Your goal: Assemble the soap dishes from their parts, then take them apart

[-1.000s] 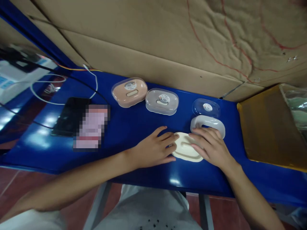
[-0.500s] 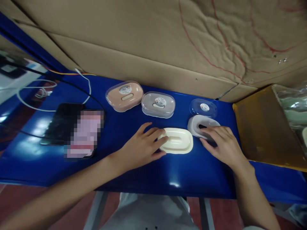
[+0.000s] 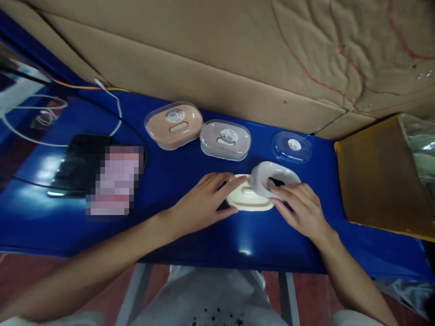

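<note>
My left hand (image 3: pixel 210 197) rests at the left end of a cream oval base (image 3: pixel 249 201), thumb and fingers gripping its edge on the blue table. With my right hand (image 3: pixel 299 206) I pinch a pale lilac oval shell (image 3: pixel 277 170) by its rim, near the dark slot in its top. The shell is tilted and overlaps the right part of the cream base; whether the two touch cannot be told. Behind the shell lies a clear lid (image 3: pixel 292 147) with a round sticker.
A pink box (image 3: pixel 175 124) and a lilac box (image 3: pixel 225 141), both under clear lids, stand at the back. On the left are a phone (image 3: pixel 117 181), a black device (image 3: pixel 78 163) and cables. A cardboard box (image 3: pixel 377 176) with wrapped pieces stands at the right, before a cardboard wall (image 3: pixel 210 72).
My right hand has lifted the lilac shell and moved it left, over the right side of the cream base. My left hand has stayed at the base. The camera view has shifted slightly.
</note>
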The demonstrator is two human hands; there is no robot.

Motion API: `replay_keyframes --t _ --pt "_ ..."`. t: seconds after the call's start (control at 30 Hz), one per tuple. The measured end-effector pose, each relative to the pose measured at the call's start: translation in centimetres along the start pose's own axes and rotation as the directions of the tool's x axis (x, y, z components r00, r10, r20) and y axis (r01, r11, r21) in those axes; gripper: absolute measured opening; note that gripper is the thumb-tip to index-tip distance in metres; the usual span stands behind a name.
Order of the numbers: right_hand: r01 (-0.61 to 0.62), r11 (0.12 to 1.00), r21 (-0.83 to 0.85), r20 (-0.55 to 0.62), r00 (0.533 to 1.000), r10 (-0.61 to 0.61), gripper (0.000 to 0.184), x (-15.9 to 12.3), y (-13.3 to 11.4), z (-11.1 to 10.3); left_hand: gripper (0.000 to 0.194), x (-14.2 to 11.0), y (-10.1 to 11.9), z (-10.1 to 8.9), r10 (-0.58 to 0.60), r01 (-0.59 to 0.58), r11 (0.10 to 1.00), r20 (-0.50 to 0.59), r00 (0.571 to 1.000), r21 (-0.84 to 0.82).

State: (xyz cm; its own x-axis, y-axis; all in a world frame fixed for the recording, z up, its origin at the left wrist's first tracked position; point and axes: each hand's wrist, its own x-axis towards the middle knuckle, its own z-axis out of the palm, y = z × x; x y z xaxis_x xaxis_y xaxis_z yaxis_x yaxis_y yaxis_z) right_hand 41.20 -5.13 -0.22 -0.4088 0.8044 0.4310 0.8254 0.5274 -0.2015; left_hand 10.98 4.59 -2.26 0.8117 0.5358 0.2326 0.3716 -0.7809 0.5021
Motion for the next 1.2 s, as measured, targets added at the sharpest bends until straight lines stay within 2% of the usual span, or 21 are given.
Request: replay_keyframes --t 0.13,0.3,0.53,0.67,0.77,0.87,0.93,1.03,1.2 --pt "0.067 0.997 0.025 0.012 0.998 -0.067 0.037 0.2 -1.0 0.8 0.088 0.0 0.1 0.4 -0.044 0.044 0.998 -0.003 0.999 -0.04" --pt "0.098 0.995 0.028 0.008 0.995 -0.098 0.033 0.6 -1.8 1.1 0.087 0.1 0.1 0.6 -0.044 0.044 0.999 -0.002 0.999 -0.028" --pt "0.117 0.993 0.0 0.073 0.991 -0.117 0.049 1.6 -3.4 1.3 0.084 0.2 0.3 0.7 -0.04 0.041 0.999 -0.014 0.999 0.028" --pt "0.135 0.99 -0.037 0.123 0.984 -0.13 0.043 1.7 -3.6 1.4 0.084 0.2 0.4 0.4 -0.03 0.03 0.999 0.013 0.999 0.033" --pt "0.072 0.997 0.0 0.169 0.983 -0.071 0.056 1.0 -2.2 0.9 0.082 0.2 0.4 0.3 -0.033 0.032 0.999 0.026 0.999 0.025" --pt "-0.083 0.996 0.044 0.209 0.975 0.072 0.084 0.0 -0.2 0.2 0.083 0.2 0.2 0.2 -0.026 0.026 1.0 0.021 0.999 0.016" --pt "-0.171 0.982 0.078 0.275 0.951 0.144 0.097 -0.6 0.8 0.0 0.084 0.2 0.1 0.2 -0.01 0.01 1.0 0.015 1.0 0.004" --pt "-0.236 0.964 0.12 0.353 0.918 0.181 0.098 -0.9 1.3 0.2 0.084 0.1 -0.1 0.2 0.008 -0.008 1.0 0.001 1.0 -0.013" --pt "-0.211 0.97 0.119 0.315 0.935 0.165 0.096 -0.7 0.7 0.4 0.084 0.0 -0.1 0.2 0.009 -0.009 1.0 0.004 1.0 -0.02"
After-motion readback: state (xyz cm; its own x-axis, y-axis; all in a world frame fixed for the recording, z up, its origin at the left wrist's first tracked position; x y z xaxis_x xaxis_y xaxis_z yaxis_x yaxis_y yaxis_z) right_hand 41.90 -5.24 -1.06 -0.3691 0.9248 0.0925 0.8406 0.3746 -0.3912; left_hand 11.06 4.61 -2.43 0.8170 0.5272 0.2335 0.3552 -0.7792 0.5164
